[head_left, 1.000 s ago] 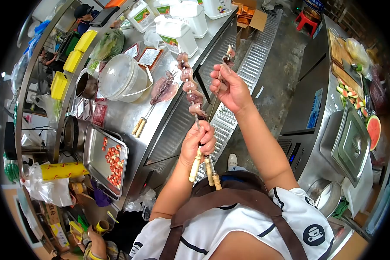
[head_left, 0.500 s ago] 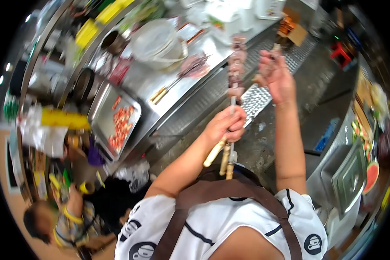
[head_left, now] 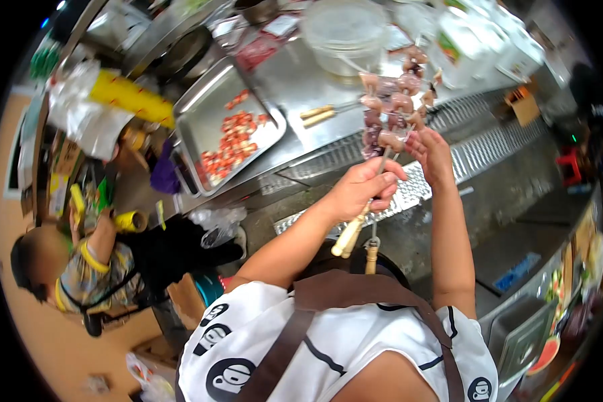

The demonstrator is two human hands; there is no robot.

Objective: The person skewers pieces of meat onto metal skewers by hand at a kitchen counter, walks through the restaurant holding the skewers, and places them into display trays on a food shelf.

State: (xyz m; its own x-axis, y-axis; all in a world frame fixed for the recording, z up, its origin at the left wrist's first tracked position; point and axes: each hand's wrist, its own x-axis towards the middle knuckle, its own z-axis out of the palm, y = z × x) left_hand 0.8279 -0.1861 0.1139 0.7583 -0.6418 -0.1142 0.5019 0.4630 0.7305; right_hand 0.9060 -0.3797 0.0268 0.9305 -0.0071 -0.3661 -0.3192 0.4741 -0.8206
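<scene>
In the head view my left hand (head_left: 367,189) is closed round the metal shafts of several wooden-handled skewers (head_left: 348,236), their handles pointing down toward my apron. Chunks of pinkish meat (head_left: 398,104) are threaded along the upper part of these skewers. My right hand (head_left: 430,155) is at the right side of the meat, its fingertips touching the lower chunks. Beyond them, a clear round tub (head_left: 345,33) stands on the steel counter (head_left: 281,74). Two more wooden-handled skewers (head_left: 318,115) lie on that counter, left of the held ones.
A metal tray (head_left: 204,107) with small red and white pieces sits at the counter's left. White jugs (head_left: 465,47) stand at the back right. Another person (head_left: 107,268) is at the lower left. A lidded metal container (head_left: 519,338) is at the right.
The view has turned, so the counter and tray appear farther right. My right hand has come down and left to the meat, and the skewers are now spread apart.
</scene>
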